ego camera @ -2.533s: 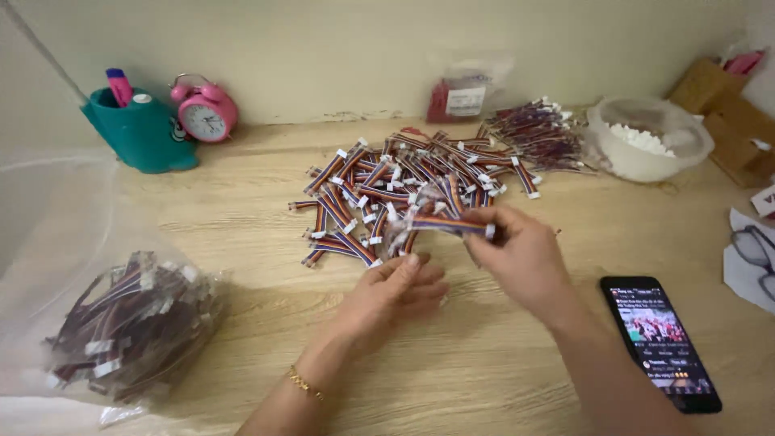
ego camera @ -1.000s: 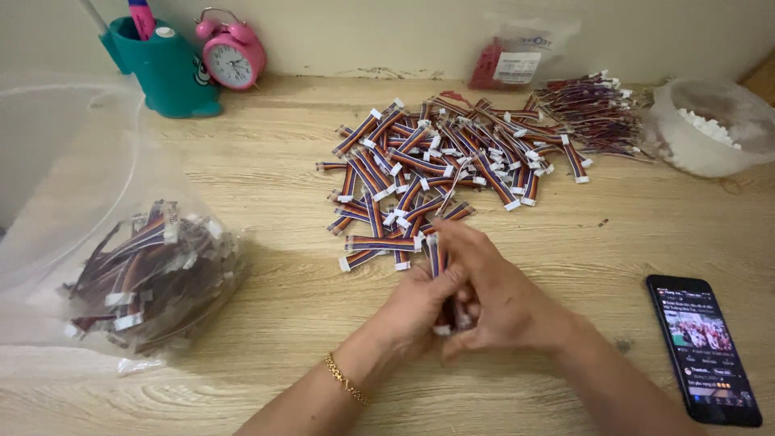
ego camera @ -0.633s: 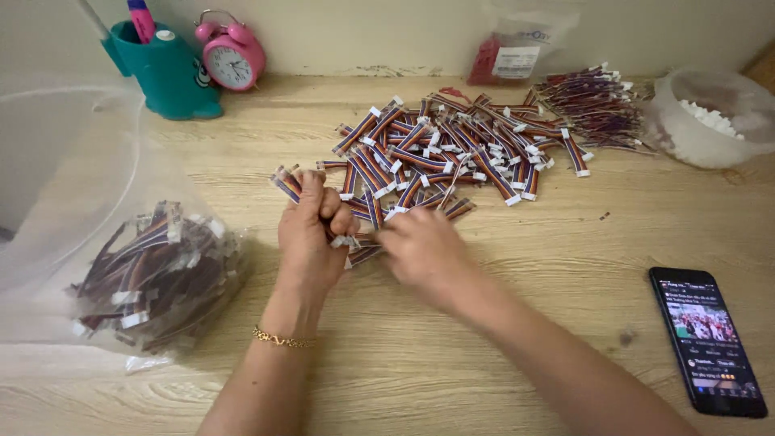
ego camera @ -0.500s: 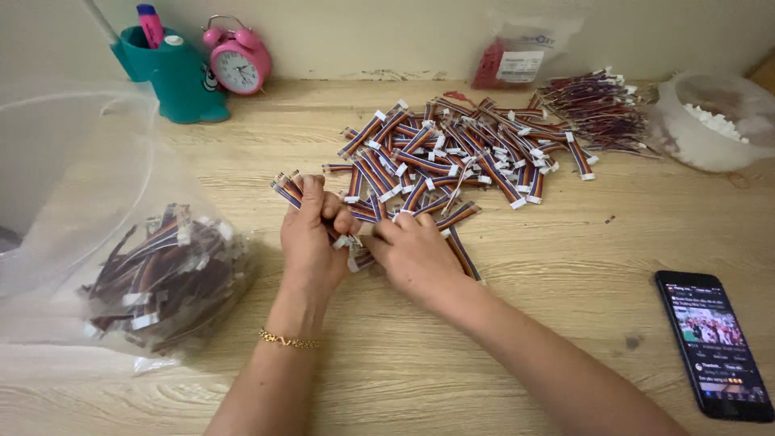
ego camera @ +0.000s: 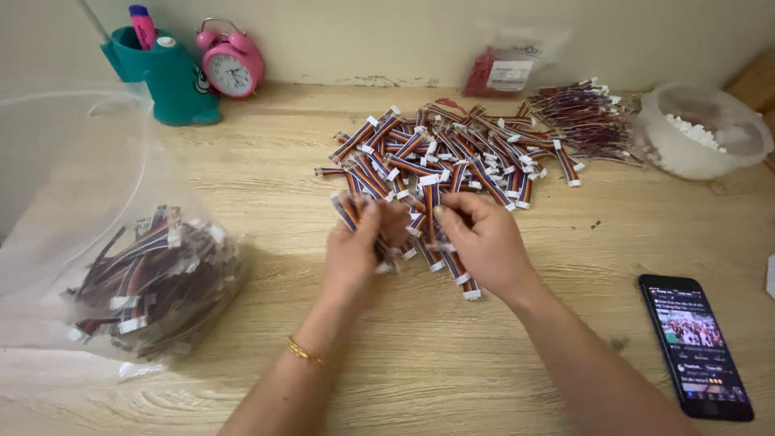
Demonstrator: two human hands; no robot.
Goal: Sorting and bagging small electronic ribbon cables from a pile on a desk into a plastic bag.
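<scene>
A pile of short multicoloured ribbon cables with white connectors (ego camera: 452, 153) lies spread on the wooden table (ego camera: 266, 161). My left hand (ego camera: 355, 246) and my right hand (ego camera: 484, 242) meet at the pile's near edge. The left hand's fingers close on a few cables (ego camera: 349, 211) that stick up past them. The right hand pinches another cable (ego camera: 430, 211), and more cables (ego camera: 460, 274) lie under its palm. A thin gold bracelet (ego camera: 300, 350) sits on my left wrist.
A clear plastic bag (ego camera: 137, 278) full of the same cables lies at the left. A teal pen holder (ego camera: 165, 77) and pink alarm clock (ego camera: 232, 63) stand at the back. A white bowl (ego camera: 701, 133), a darker cable bundle (ego camera: 585, 117) and a phone (ego camera: 696, 343) are at the right.
Both hands moved from the table's near middle up to the pile's front edge and took hold of cables. The camera tilted slightly, shifting the view.
</scene>
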